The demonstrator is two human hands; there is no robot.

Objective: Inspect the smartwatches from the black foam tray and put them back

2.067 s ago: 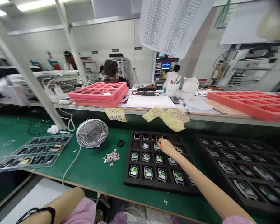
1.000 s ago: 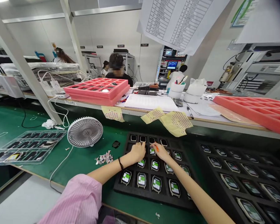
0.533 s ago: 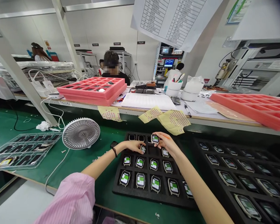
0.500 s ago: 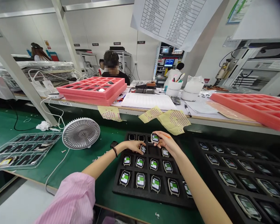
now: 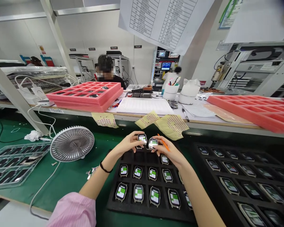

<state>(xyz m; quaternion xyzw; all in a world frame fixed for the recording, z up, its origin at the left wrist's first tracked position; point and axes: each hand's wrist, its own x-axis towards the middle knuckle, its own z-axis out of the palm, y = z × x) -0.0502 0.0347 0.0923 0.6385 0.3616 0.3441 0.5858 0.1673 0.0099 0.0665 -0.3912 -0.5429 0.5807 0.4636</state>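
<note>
Your left hand (image 5: pixel 129 142) pinches one watch (image 5: pixel 142 139), and your right hand (image 5: pixel 169 150) pinches a second watch (image 5: pixel 153 143) with an orange stick (image 5: pixel 163 142) also in its grip; the two watches are side by side, raised over the far part of the black foam tray (image 5: pixel 130 206). More watches with lit green-and-white screens sit in the tray's compartments, on the green table (image 5: pixel 44 189), where a round fan (image 5: pixel 72 144) stands to your left.
</note>
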